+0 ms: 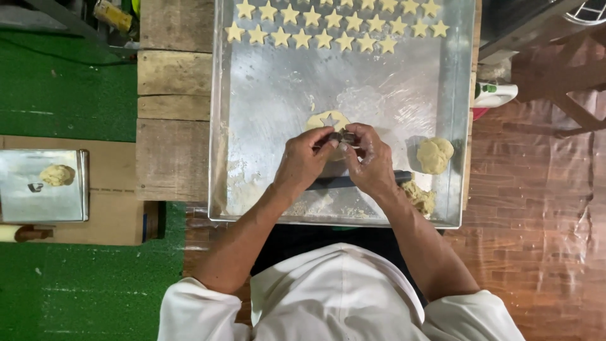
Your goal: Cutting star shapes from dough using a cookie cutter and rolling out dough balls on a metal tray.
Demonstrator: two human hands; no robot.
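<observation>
Your left hand (305, 161) and right hand (369, 158) meet fingertip to fingertip over the middle of the metal tray (265, 95), and between them they pinch a small metal cutter (344, 136). Whether a cut piece of dough sits inside it is hidden by your fingers. Both hands are curled closed on it, not spread.

Just beyond your fingertips lies the flattened dough round (327, 119), pale and thin, with a star-shaped hole already punched through its middle. Judge it soft and fragile: it looks likely to tear or stretch if lifted by an edge, so any hold should be from beneath with flat fingers, not a pinch. The cutter is stiff and light, and probably greasy with dough; it is best held by its side walls, as you have it now.

Far beyond your hands, at the tray's far edge, stand rows of cut stars (334, 28), small and thin, likely to bend or lose a point if squeezed.

Just off your right hand sits a dough lump (435, 155), and nearer your right wrist a crumbly scrap heap (420, 197). The lump should be soft and mouldable, safe to grip whole. A dark rolling pin (334, 183) lies under both wrists, rigid and apt to roll.

The tray rests on a rough plank tabletop (173, 82) to the left of your left hand.
</observation>
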